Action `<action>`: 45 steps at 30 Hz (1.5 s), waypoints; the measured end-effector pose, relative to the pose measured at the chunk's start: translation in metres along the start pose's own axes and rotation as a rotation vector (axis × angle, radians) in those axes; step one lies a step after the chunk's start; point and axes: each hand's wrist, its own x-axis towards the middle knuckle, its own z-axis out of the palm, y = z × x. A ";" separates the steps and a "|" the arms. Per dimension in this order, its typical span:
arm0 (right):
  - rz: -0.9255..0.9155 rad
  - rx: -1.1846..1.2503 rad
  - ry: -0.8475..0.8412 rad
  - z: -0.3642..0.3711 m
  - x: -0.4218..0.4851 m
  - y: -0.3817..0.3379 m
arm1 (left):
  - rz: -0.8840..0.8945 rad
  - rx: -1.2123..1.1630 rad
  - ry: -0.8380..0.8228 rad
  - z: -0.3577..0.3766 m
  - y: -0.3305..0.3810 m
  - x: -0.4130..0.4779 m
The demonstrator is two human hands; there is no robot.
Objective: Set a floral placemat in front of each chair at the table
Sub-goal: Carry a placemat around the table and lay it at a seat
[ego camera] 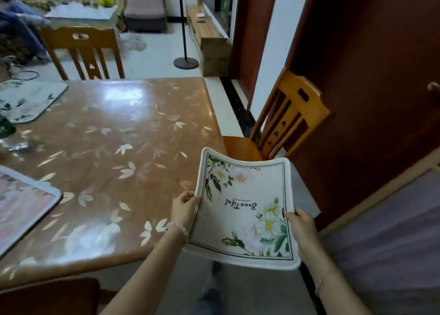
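- At the near right corner of the table (119,136), the glossy brown top, printed with pale leaves, reflects room light.
- 2 mats lie at its left side: far mat (28,100) and near mat (23,205), both cut off by the frame.
- Far chair (83,50) stands at the far side and right chair (285,122) at the right end, before a dark red door (381,76). A fan stand (185,60) is on the pale floor beyond.
- Held placemat (242,210) is in the air just beside the table's right edge.
- Its long axis runs away from the person, the far edge sags in the middle, and the printed word reads upside down.
- Left hand (184,210) grips the left edge and right hand (302,226) grips the right edge.
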 end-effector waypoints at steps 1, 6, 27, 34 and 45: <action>-0.015 -0.011 -0.022 0.010 0.020 -0.014 | 0.005 -0.019 0.020 0.004 0.010 0.018; -0.019 -0.009 -0.118 0.062 0.094 -0.069 | -0.012 -0.064 0.134 0.005 0.054 0.085; 0.066 -0.201 -0.583 0.291 0.344 -0.146 | -0.073 0.193 0.574 -0.050 0.131 0.342; -0.065 -0.368 -0.591 0.304 0.361 -0.136 | -0.107 0.311 0.593 -0.063 0.127 0.382; -0.082 -0.365 -0.566 0.302 0.363 -0.135 | -0.203 0.258 0.570 -0.070 0.106 0.384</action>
